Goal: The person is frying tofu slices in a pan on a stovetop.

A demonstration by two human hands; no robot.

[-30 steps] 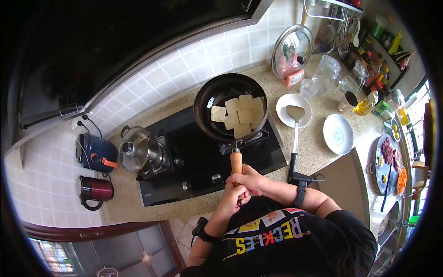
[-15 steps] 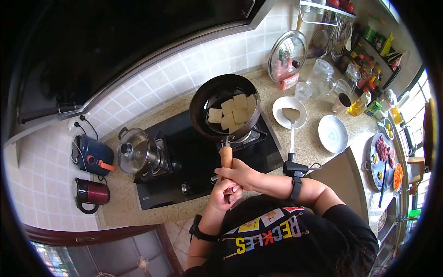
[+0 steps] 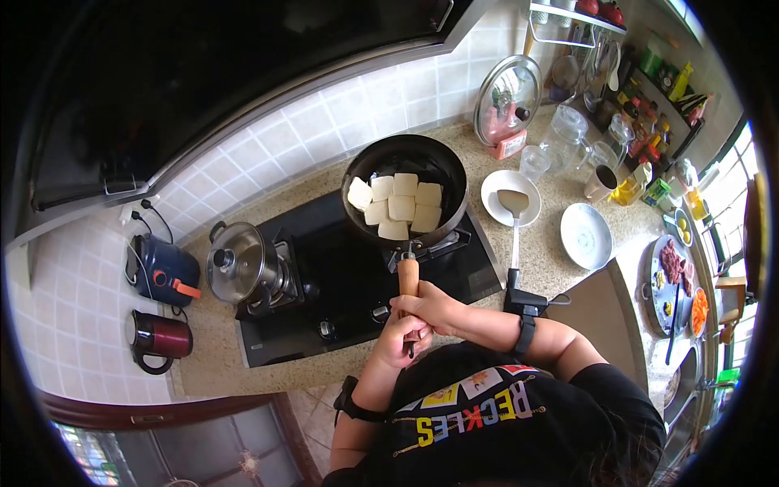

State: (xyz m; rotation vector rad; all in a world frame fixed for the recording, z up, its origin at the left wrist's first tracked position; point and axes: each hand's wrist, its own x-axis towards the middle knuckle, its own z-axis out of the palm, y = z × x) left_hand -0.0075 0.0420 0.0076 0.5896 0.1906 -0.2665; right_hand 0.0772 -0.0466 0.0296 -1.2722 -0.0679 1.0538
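Note:
Both hands are wrapped around the wooden handle of a dark wok. My right hand grips nearer the pan, and my left hand closes on the handle's end just below it, the two touching. Several pale, flat tofu slices lie in the wok, gathered toward its left and near side. The wok is over the right burner of a black gas stove; whether it rests on the supports is hard to tell.
A lidded steel pot sits on the left burner. To the right, a spatula rests in a white bowl, beside a white plate. A glass lid stands against the wall. A red kettle is at far left.
The wok and both hands have shifted slightly right and toward me. Inside the pan, the tofu slices have slid left and now lie differently. My grip is unchanged.

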